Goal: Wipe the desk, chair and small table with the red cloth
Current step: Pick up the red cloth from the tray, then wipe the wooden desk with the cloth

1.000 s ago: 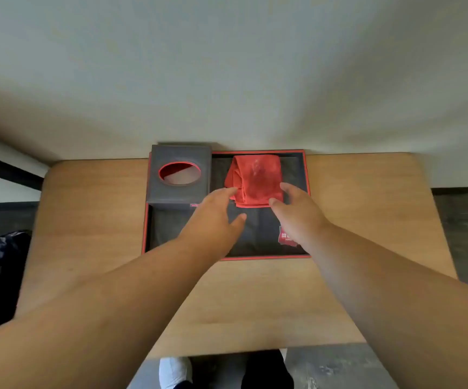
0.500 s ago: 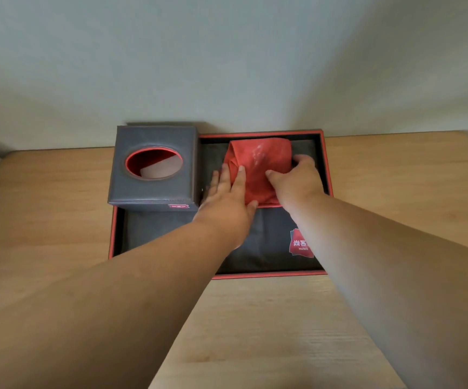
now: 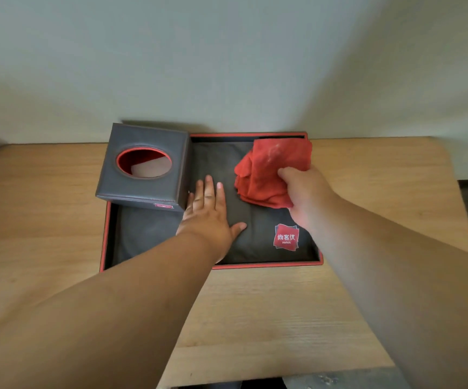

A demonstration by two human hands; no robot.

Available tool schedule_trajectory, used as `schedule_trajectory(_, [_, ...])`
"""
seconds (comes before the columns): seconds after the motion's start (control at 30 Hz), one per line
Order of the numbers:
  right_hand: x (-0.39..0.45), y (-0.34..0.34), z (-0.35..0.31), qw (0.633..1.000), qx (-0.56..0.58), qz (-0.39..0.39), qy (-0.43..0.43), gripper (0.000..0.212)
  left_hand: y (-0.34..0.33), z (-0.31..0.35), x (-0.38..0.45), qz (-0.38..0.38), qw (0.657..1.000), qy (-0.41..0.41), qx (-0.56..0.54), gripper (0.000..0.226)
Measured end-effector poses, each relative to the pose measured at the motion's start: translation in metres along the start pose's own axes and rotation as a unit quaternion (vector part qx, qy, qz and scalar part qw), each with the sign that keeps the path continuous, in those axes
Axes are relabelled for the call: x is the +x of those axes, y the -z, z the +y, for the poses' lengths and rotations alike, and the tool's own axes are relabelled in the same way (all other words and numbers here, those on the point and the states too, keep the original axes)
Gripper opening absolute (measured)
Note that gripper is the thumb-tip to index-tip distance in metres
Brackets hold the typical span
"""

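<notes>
The folded red cloth (image 3: 266, 175) is at the back right of a black tray with a red rim (image 3: 266, 265), which sits on the wooden desk (image 3: 269, 310). My right hand (image 3: 306, 192) grips the cloth's right side, fingers curled into it, and the cloth looks bunched and partly raised off the tray. Flat on the tray's black floor lies my left hand (image 3: 209, 217), fingers straight, just left of the cloth and not touching it.
A dark grey tissue box (image 3: 143, 167) with a red-edged oval opening stands on the tray's back left corner. A red logo patch (image 3: 286, 237) marks the tray's front right. The pale wall rises right behind the desk; dark floor shows at the right.
My right hand has closed on the cloth and pulled it to the right, bunching it. My left hand has slid off the cloth onto the tray floor.
</notes>
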State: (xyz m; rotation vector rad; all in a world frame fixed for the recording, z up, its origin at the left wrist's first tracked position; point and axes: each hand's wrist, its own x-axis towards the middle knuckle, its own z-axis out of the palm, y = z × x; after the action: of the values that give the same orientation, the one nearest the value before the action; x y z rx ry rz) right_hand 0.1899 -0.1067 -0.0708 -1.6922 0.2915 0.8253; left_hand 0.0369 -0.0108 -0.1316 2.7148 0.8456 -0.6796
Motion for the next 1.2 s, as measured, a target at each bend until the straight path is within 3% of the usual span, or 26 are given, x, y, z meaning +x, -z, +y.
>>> schedule_trajectory(0.1, [-0.037, 0.013, -0.015, 0.996, 0.068, -0.047, -0.020, 0.026, 0.037, 0.012, -0.008, -0.087, 0.992, 0.021, -0.086, 0.096])
schedule_trajectory(0.2, [-0.088, 0.028, -0.046, 0.986, 0.124, -0.095, -0.059, 0.023, 0.089, 0.016, -0.042, -0.058, 0.927, 0.054, -0.368, 0.069])
schedule_trajectory(0.27, [-0.123, 0.036, -0.069, 0.981, 0.133, -0.121, -0.074, 0.023, 0.129, 0.020, -0.069, -0.027, 0.836, 0.115, -0.536, 0.055])
schedule_trajectory(0.37, [-0.184, 0.039, -0.109, 0.970, 0.123, -0.186, -0.099, 0.027, 0.199, 0.022, -0.128, -0.106, 0.594, 0.134, -0.786, 0.043])
schedule_trajectory(0.4, [-0.202, 0.039, -0.118, 0.965, 0.123, -0.207, -0.104, 0.029, 0.216, 0.022, -0.149, -0.117, 0.555, 0.108, -0.816, 0.041])
schedule_trajectory(0.5, [-0.267, 0.033, -0.150, 0.946, 0.136, -0.267, -0.123, 0.041, 0.263, 0.007, -0.223, -0.080, 0.615, 0.072, -0.781, 0.039])
schedule_trajectory(0.6, [-0.321, 0.028, -0.165, 0.929, 0.125, -0.308, -0.166, 0.042, 0.290, -0.014, -0.283, -0.021, 0.627, 0.106, -0.771, 0.036])
schedule_trajectory(0.7, [-0.377, 0.013, -0.171, 0.896, 0.095, -0.373, -0.221, 0.039, 0.304, -0.039, -0.351, 0.002, 0.608, 0.145, -0.781, 0.050])
schedule_trajectory(0.9, [-0.474, -0.050, -0.165, 0.869, -0.023, -0.423, -0.256, 0.060, 0.298, -0.107, -0.468, 0.061, 0.548, 0.203, -0.809, 0.081])
schedule_trajectory(0.97, [-0.506, -0.079, -0.152, 0.856, -0.051, -0.442, -0.261, 0.059, 0.287, -0.135, -0.503, 0.091, 0.528, 0.210, -0.818, 0.075])
schedule_trajectory(1.1, [-0.577, -0.149, -0.111, 0.834, -0.080, -0.481, -0.258, 0.055, 0.265, -0.202, -0.572, 0.144, 0.485, 0.200, -0.839, 0.034])
schedule_trajectory(1.2, [-0.632, -0.212, -0.067, 0.815, -0.084, -0.518, -0.245, 0.050, 0.246, -0.273, -0.630, 0.166, 0.473, 0.198, -0.842, 0.033])
